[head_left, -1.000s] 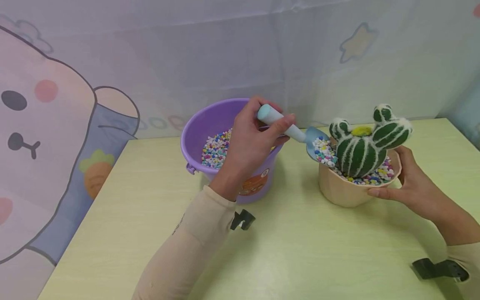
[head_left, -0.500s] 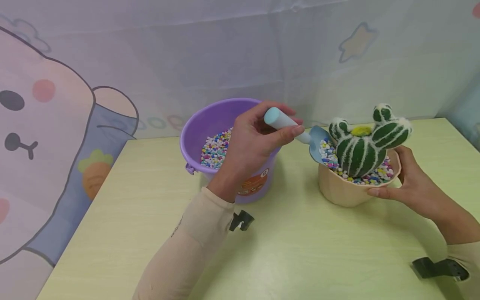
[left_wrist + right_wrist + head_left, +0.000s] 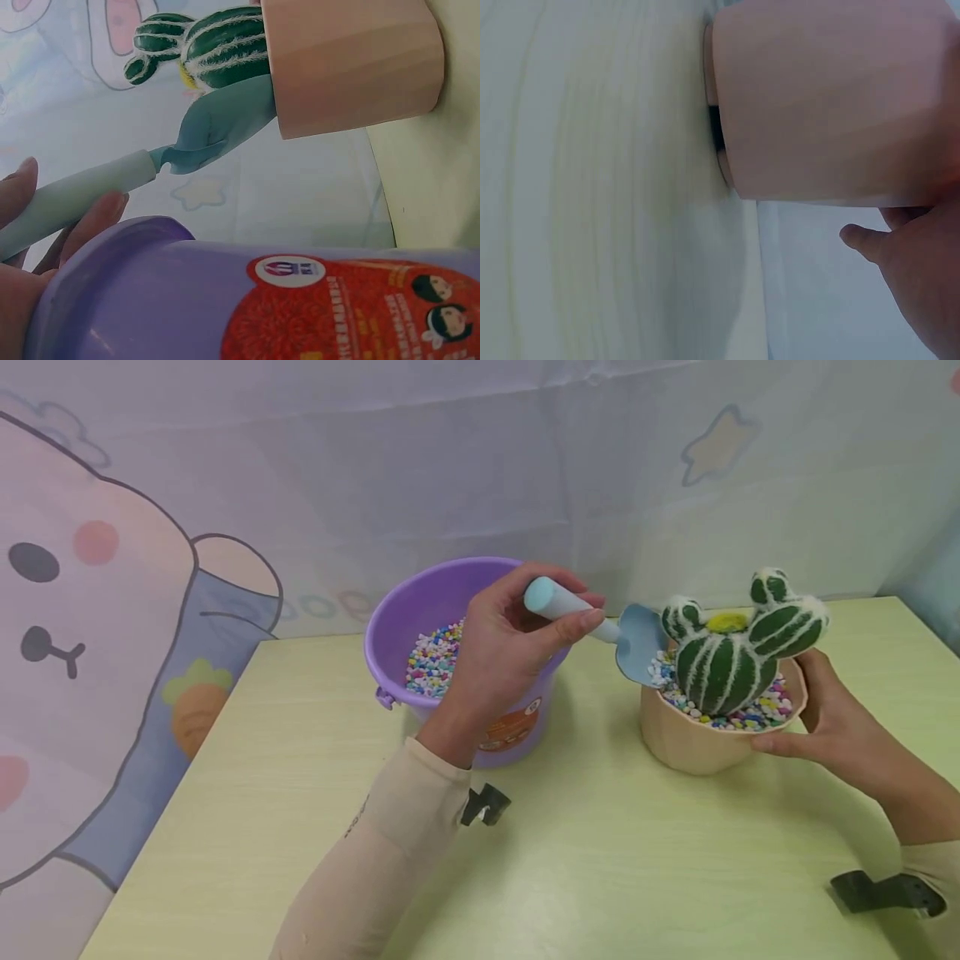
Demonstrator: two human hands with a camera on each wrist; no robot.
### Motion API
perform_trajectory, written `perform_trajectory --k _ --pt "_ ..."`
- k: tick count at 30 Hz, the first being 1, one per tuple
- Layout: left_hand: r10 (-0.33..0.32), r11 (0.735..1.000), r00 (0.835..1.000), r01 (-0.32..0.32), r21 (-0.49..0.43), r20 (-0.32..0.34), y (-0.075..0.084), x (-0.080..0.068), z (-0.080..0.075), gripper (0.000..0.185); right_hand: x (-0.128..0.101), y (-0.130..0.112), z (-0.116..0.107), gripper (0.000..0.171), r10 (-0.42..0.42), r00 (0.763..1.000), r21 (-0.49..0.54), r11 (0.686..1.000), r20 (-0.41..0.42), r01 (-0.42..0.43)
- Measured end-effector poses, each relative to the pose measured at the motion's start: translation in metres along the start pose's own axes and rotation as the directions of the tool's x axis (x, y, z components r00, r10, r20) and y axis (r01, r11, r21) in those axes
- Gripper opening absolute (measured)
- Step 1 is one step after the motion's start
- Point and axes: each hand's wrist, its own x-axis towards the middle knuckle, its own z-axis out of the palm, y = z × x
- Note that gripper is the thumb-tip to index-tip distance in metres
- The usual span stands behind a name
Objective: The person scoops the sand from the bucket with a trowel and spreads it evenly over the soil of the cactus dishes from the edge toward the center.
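My left hand (image 3: 502, 652) grips the pale blue handle of a small trowel (image 3: 570, 606), reaching across the purple bucket (image 3: 397, 602). The trowel's blade (image 3: 217, 124) tips down over the near-left rim of a peach flowerpot (image 3: 693, 743), with a few white pebbles (image 3: 660, 670) at its lower edge. A green cactus (image 3: 723, 672) with white fuzzy stripes and a yellow top stands in the pot among multicoloured pebbles (image 3: 750, 718). My right hand (image 3: 840, 727) holds the pot's right side, thumb on the front near the rim, its other fingers partly hidden behind.
More coloured pebbles (image 3: 435, 656) lie inside the bucket, which carries a red label (image 3: 337, 307). Both containers stand toward the back of a light wooden table (image 3: 585, 860). A cartoon-printed cloth (image 3: 450, 477) hangs right behind them.
The trowel's blade has tilted, and most of its load of pebbles has slid into the pot beside the cactus. My right hand keeps its hold on the pot.
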Motion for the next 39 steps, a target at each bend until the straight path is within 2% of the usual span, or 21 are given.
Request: perform_trajectory --k 6,13,18,21,27,32,36,39 --pt "0.013 1.0 1.0 -0.013 -0.019 0.005 0.0008 -0.0005 -0.0008 0.021 0.0009 -0.0053 0.004 0.108 -0.035 0.999 0.099 0.994 -0.024 0.037" --pt "0.021 1.0 1.0 -0.021 -0.008 -0.022 -0.0006 -0.0004 -0.0019 0.02 0.001 -0.0004 0.005 0.114 -0.021 0.998 0.021 1.0 -0.062 0.023" --pt "0.006 1.0 1.0 -0.007 -0.011 -0.022 -0.0013 -0.0006 -0.0029 0.019 0.002 -0.0004 0.0033 0.116 -0.005 1.0 0.023 1.0 -0.023 0.006" --pt "-0.002 1.0 1.0 0.002 -0.019 0.003 -0.0013 -0.0006 -0.0035 0.019 0.0025 -0.0022 0.0028 0.117 -0.008 1.0 0.022 1.0 -0.012 0.008" --pt "-0.003 1.0 0.999 0.005 -0.027 0.05 -0.0018 -0.0006 -0.0045 0.021 0.0026 0.0008 0.005 0.117 -0.034 0.999 0.023 0.999 -0.041 0.035" --pt "-0.01 0.998 0.993 0.017 -0.056 0.12 -0.0023 -0.001 -0.0036 0.034 0.0017 0.0032 0.0073 0.118 -0.025 0.998 0.012 1.0 -0.063 0.025" --pt "-0.023 0.996 0.983 0.037 -0.077 0.181 -0.0014 -0.0016 -0.0026 0.043 0.0012 0.0018 0.0072 0.118 -0.011 0.999 0.01 1.0 -0.041 0.011" --pt "-0.007 0.997 0.98 0.023 -0.077 0.199 -0.0016 -0.0017 -0.0022 0.044 0.0015 -0.0005 0.0055 0.12 0.006 1.0 0.005 1.0 -0.01 -0.006"
